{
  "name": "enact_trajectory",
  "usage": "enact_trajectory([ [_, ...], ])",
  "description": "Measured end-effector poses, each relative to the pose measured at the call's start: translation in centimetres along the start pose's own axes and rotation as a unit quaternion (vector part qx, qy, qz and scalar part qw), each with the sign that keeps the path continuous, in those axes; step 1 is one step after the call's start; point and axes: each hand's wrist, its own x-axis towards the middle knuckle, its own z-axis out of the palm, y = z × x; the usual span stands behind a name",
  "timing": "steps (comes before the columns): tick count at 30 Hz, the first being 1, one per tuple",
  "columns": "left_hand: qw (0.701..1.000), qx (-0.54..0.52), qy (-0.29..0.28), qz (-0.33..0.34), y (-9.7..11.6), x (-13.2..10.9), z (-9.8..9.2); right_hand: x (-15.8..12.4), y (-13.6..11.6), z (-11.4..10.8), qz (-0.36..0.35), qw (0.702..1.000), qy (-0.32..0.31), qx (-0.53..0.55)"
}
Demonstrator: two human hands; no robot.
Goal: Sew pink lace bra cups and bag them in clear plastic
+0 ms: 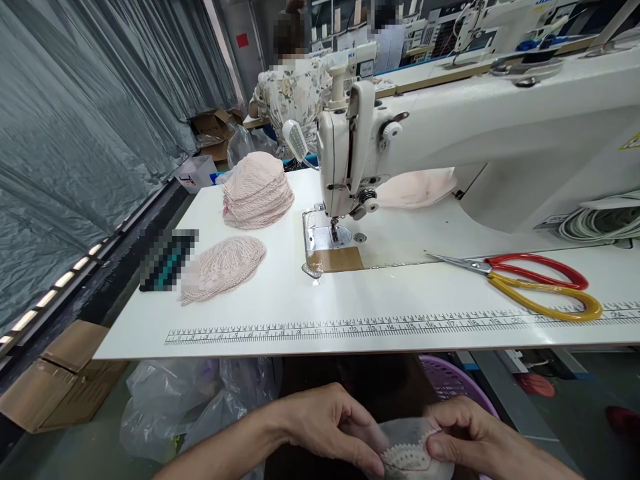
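Fingers point(443, 448) of both hands grasp a lace-trimmed piece point(407, 459), bottom centre of the frame

Left hand point(330, 423) pinches its left side, right hand point(467, 430) its upper right, apart from the sewing machine point(450, 120) above. A pinkish seam line shows on it, so some stitching looks done; whether more is left, I cannot tell. Left of centre on the surface point(280, 293) lie a tall pink stack point(257, 193) and a lower lace pile point(223, 267), finished or waiting being unclear
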Motion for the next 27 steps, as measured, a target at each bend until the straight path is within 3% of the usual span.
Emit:
enact_trajectory([
  [5, 0.999, -0.017, 0.045, -0.015, 0.2, 0.8, 0.6, -0.1, -0.2, -0.1, 0.0, 1.0, -0.007, -0.006],
  [13, 0.999, -0.001, 0.032, -0.015, 0.4, 0.8, 0.2, 1.0, -1.1, 1.0, -0.006, 0.999, -0.004, -0.033],
  [19, 0.999, 0.033, 0.017, -0.031, -0.7, -0.1, -1.0, 0.5, 0.1, -0.5, -0.007, 0.999, 0.014, -0.035],
  [27, 0.998, 0.068, 0.013, -0.004, -0.8, 0.0, -1.0, 0.3, 1.3, -1.2, 0.0, 0.999, 0.014, -0.042],
])
